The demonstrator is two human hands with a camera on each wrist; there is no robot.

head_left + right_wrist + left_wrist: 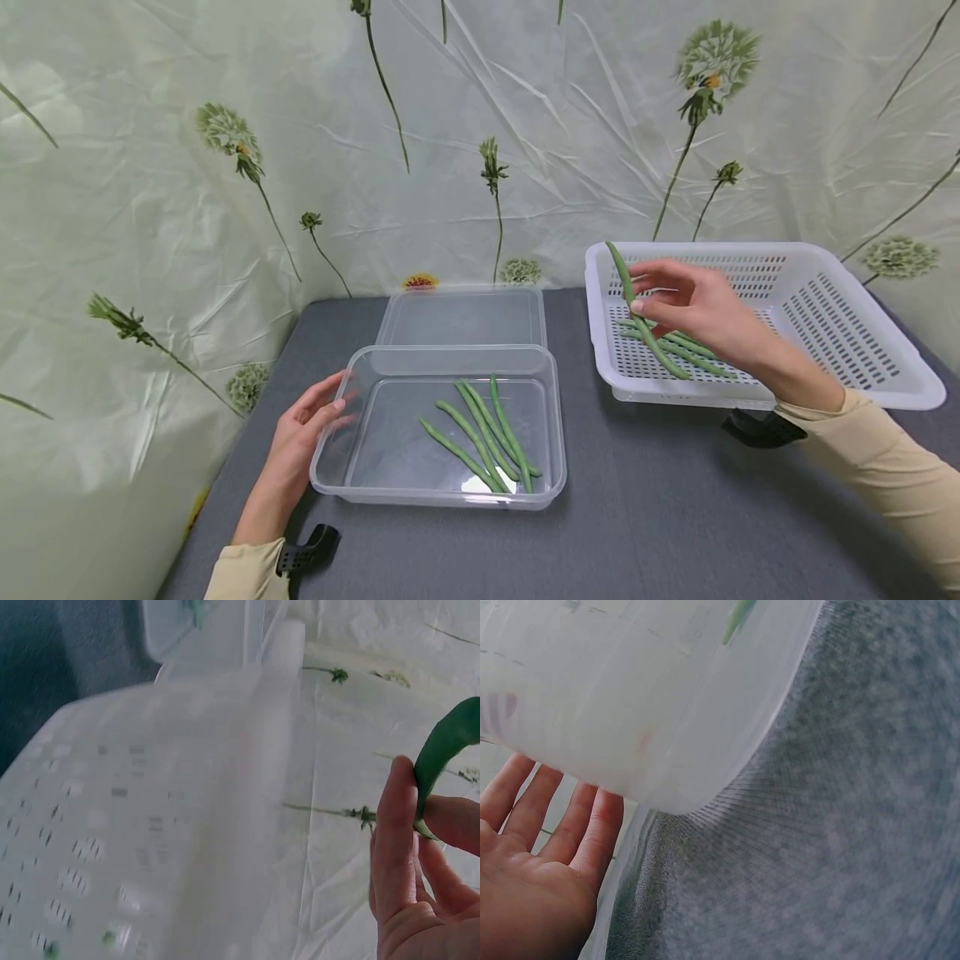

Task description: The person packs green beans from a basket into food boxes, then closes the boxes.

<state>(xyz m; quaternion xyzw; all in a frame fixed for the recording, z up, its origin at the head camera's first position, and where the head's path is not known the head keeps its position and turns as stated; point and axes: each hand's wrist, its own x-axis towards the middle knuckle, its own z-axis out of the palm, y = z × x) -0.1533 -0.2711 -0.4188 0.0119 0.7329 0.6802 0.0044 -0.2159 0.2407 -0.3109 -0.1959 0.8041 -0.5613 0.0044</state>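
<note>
My right hand pinches a long green bean between thumb and fingers, over the left part of a white perforated basket. In the right wrist view the held bean curves up from the fingertips. More green beans lie on the basket floor below that hand. Several green beans lie in a clear plastic container, mostly in its right half. My left hand is at the container's left wall; its straight fingers touch the outside in the left wrist view.
A clear flat lid lies behind the container. Both stand on a grey cloth-covered table, the basket at the back right. A pale sheet with dandelion prints hangs behind and to the left.
</note>
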